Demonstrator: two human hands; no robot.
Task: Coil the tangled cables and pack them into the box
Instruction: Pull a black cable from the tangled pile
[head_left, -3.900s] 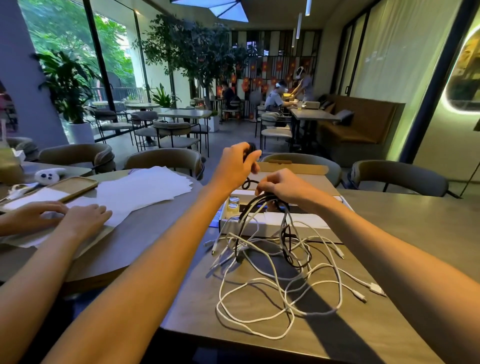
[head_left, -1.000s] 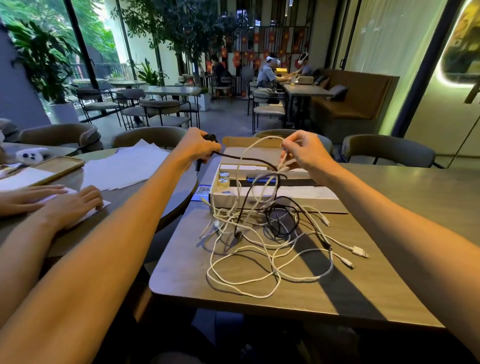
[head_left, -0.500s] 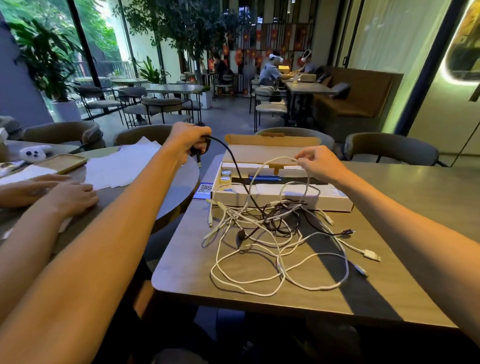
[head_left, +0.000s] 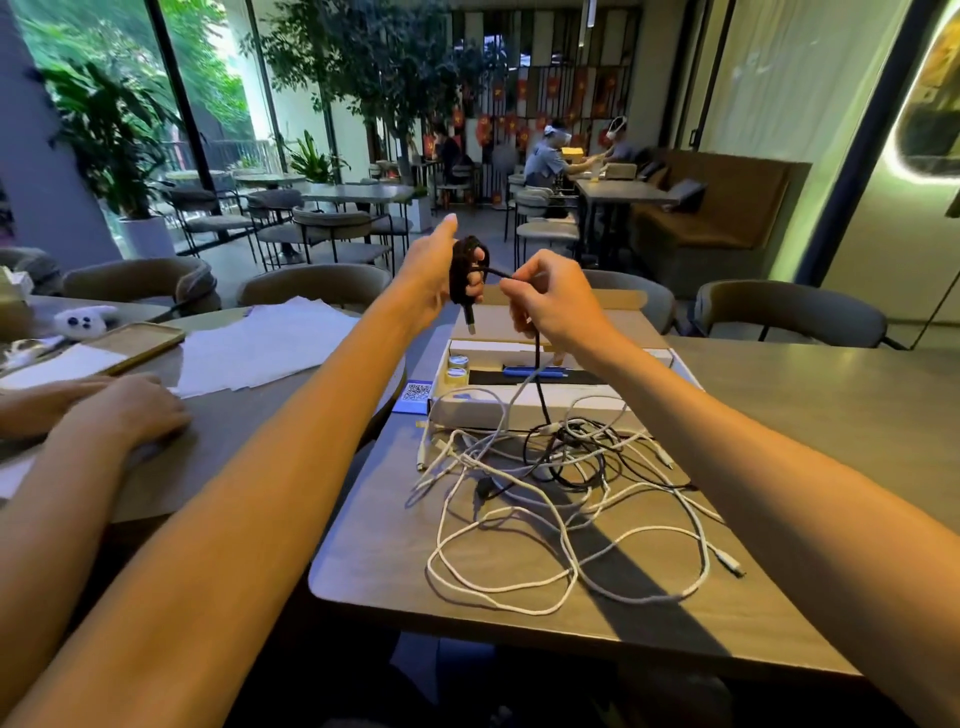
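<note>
Our left hand curls its fingers round the coiled black cable; our right hand pinches its strand above the box.

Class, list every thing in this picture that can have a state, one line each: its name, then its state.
left hand: grips the coiled part of the black cable.
right hand: pinches the black cable's free run.
black cable: partly wound round the left hand, rest trailing into the tangle.
white cables: tangled, loose on the table.
box: open, lid flap raised.
</note>
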